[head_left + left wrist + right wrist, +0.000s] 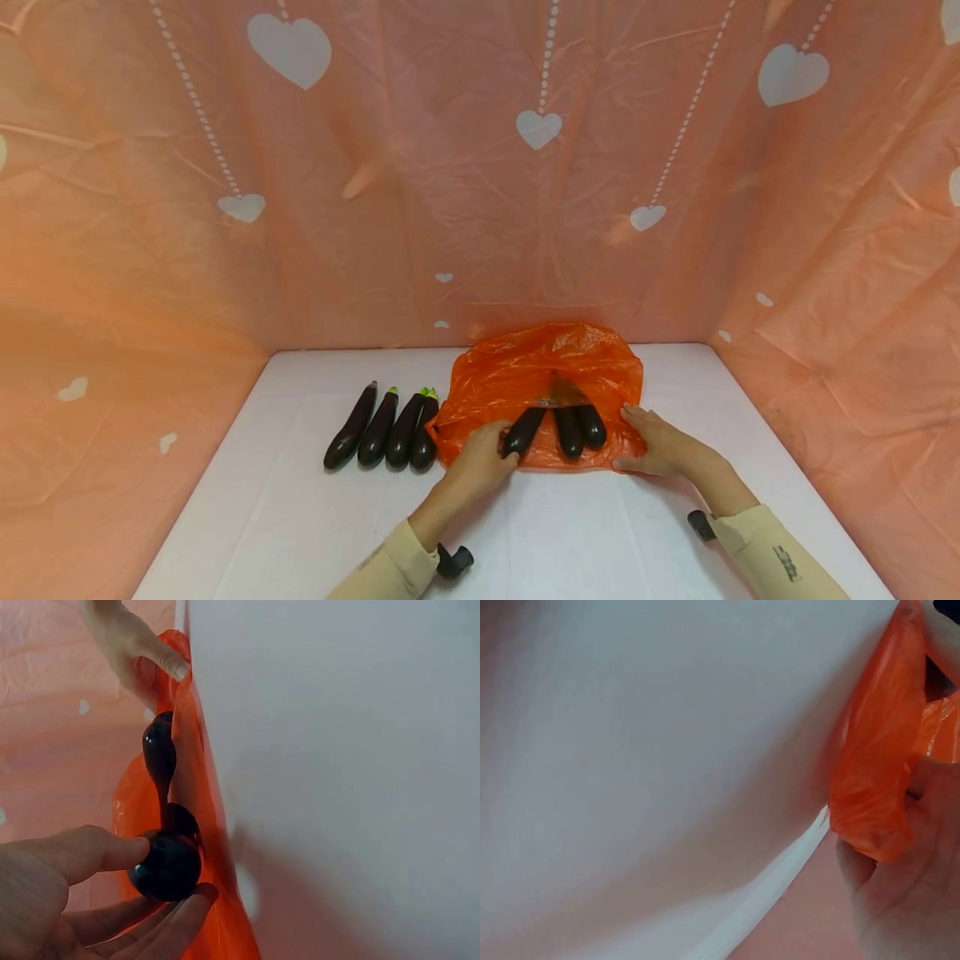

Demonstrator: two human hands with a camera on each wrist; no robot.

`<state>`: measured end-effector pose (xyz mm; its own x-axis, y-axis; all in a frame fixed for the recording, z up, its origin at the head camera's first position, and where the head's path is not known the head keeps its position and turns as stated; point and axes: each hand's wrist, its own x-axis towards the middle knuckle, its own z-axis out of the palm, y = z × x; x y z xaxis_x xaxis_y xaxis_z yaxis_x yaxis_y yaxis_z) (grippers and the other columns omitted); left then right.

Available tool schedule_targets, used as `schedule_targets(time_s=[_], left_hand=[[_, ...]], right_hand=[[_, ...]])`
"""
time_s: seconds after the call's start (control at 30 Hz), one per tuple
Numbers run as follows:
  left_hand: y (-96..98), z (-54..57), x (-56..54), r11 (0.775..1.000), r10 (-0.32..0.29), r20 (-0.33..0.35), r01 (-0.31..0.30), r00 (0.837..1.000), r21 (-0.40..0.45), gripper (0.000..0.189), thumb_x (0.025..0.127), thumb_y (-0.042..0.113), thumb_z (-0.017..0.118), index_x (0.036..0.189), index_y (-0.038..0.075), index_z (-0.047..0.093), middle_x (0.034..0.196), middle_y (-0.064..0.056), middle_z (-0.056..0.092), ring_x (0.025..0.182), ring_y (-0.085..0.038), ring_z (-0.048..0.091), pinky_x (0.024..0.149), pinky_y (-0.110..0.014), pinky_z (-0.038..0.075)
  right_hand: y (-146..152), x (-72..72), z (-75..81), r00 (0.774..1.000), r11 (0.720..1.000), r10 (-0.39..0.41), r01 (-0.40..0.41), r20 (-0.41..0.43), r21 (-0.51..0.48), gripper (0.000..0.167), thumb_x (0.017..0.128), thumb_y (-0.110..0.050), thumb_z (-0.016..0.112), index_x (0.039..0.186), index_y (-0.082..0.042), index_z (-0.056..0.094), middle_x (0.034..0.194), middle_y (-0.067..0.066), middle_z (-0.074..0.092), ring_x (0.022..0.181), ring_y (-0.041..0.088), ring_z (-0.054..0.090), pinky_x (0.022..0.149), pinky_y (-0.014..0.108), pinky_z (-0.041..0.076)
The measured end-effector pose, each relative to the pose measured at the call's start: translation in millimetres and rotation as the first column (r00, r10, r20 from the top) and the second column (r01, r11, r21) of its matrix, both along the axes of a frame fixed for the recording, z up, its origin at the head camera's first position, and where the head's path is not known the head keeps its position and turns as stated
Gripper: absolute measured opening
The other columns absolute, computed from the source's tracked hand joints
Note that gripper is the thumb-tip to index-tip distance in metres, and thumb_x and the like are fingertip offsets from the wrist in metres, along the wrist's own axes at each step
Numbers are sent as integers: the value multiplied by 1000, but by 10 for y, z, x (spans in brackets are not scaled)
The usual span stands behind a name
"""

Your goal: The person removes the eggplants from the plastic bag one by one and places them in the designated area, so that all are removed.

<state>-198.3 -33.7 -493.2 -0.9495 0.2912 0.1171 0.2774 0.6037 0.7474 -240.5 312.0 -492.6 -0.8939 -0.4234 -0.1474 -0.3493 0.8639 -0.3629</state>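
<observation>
An orange plastic bag point(547, 350) lies on the white table with its mouth toward me. Two dark purple eggplants point(569, 433) rest partly inside, round ends sticking out. My left hand point(480, 458) grips a third eggplant point(524, 432) by its round end, thumb on one side and fingers on the other; its far end is under the bag's upper layer. In the left wrist view that eggplant point(166, 866) sits between thumb and fingers. At the bag's right edge, my right hand point(663, 446) holds the plastic point(874, 772) between thumb and fingers.
Several more eggplants point(381, 427) lie side by side left of the bag, stem ends pointing away. The white table point(570, 533) is enclosed at the back and sides by orange sheeting point(450, 208) with white hearts.
</observation>
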Motion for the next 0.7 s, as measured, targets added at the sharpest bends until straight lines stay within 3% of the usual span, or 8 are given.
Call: schedule_targets(time_s=[0.33,0.7], left_hand=[[-175,59,63,998,6,18,-5,1000,-55,51,95,8,78,142,-6,62,131,-24,68,111,-34,66,96,-52,59],[-331,161,170,999,-26,52,27,998,-30,50,96,5,78,143,-2,62,137,-25,65,109,-33,70,93,-48,63]], right_hand=[[2,-11,-2,1000,1000,-8,8,12,-10,105,90,-53,82,160,11,36,166,34,34,150,63,29,122,72,27],[-4,-1,16,1000,1000,-13,13,17,-10,105,91,-53,82,160,11,36,166,34,34,151,63,28,122,73,26]])
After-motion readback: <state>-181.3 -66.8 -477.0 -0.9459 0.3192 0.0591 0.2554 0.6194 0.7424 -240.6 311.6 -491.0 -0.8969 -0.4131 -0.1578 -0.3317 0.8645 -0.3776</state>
